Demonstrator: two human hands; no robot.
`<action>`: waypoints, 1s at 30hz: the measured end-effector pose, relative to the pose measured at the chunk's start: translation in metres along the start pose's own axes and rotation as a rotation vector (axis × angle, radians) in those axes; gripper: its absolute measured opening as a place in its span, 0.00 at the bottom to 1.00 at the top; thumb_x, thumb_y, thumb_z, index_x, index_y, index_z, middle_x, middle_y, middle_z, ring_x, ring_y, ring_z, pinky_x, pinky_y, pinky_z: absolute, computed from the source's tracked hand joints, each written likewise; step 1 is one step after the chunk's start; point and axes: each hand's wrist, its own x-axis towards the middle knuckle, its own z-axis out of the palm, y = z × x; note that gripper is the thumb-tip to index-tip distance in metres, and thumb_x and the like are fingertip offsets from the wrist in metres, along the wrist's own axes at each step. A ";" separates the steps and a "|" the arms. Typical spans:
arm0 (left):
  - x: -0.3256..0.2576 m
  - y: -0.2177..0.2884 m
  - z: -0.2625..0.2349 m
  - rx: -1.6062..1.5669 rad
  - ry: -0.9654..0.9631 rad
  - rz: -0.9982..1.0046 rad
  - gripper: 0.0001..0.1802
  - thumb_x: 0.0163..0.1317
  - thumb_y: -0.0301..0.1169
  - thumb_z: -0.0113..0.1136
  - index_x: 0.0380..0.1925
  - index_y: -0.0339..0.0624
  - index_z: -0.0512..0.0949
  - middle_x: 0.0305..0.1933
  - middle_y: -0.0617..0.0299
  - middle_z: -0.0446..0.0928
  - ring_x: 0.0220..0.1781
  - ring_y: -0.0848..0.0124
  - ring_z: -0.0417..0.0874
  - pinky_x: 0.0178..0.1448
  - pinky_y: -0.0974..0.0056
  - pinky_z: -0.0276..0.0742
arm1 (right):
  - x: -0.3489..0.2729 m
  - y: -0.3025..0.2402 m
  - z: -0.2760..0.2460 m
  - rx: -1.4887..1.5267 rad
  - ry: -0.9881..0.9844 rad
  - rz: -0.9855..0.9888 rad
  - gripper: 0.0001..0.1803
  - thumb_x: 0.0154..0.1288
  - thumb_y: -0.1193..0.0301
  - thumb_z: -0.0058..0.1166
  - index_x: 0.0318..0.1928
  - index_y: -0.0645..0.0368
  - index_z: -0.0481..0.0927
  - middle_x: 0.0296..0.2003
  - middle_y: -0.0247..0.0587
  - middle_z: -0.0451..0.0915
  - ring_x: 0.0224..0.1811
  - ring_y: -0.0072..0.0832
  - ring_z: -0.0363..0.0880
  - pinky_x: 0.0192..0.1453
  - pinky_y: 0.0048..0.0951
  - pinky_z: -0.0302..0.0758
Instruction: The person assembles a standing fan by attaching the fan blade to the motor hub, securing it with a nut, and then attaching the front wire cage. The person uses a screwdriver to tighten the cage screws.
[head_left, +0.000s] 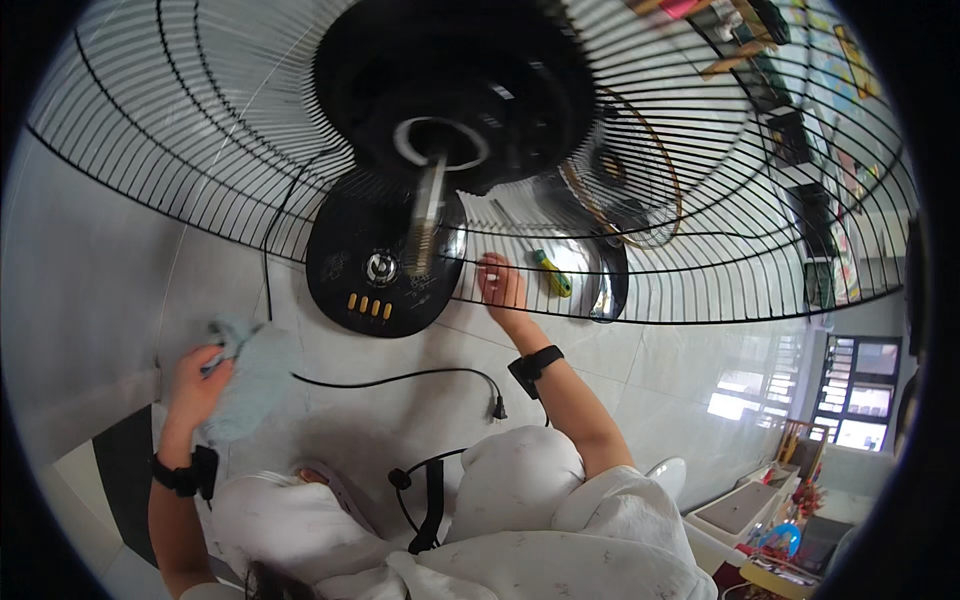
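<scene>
Fan head: black, ringed by wire grille.
Fan base: on floor, yellow buttons along near edge.
Left hand: gripping pale cloth beyond base's left edge.
Right hand: half-curled beside right edge; cannot tell whether holding anything.

From here I make out white trousers, faintly printed. Left of the trousers, the bare left hand wears a black wristband with a boxy unit; ahead of them, the right hand wears a similar band.
</scene>
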 end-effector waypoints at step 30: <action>0.065 0.075 0.007 0.331 -0.384 0.057 0.19 0.53 0.34 0.61 0.44 0.40 0.73 0.31 0.60 0.75 0.34 0.68 0.77 0.39 0.65 0.74 | -0.026 0.154 -0.195 -0.468 0.335 1.096 0.33 0.49 0.53 0.61 0.50 0.60 0.66 0.43 0.50 0.77 0.46 0.46 0.76 0.46 0.43 0.73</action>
